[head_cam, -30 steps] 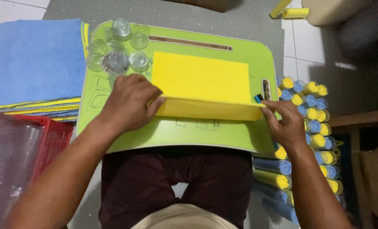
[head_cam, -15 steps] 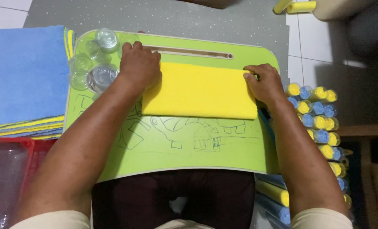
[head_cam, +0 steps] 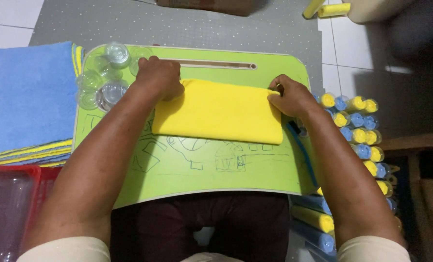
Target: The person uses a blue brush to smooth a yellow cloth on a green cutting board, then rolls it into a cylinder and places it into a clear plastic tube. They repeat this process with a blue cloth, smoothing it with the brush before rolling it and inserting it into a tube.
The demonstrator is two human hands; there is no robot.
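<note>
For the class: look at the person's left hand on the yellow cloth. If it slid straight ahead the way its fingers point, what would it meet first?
The left hand points roughly right along the yellow cloth's far edge, so it would probably cross cloth and meet the right hand first.

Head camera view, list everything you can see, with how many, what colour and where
Yellow cloth: one, yellow, folded flat on the far half of the lap table.
Lap table: one, green with pen doodles, across the person's lap.
Clear cups: several, transparent, clustered at the table's far left corner.
Stack of cloths: one pile, blue on top with yellow and blue edges, left of the table.
Red crate: one, red with clear plastic inside, near left.
Rolled cloths: many, blue and yellow, packed right of the table.
Left hand: pressing the cloth's far left corner.
Right hand: pinching the cloth's far right corner.
</note>
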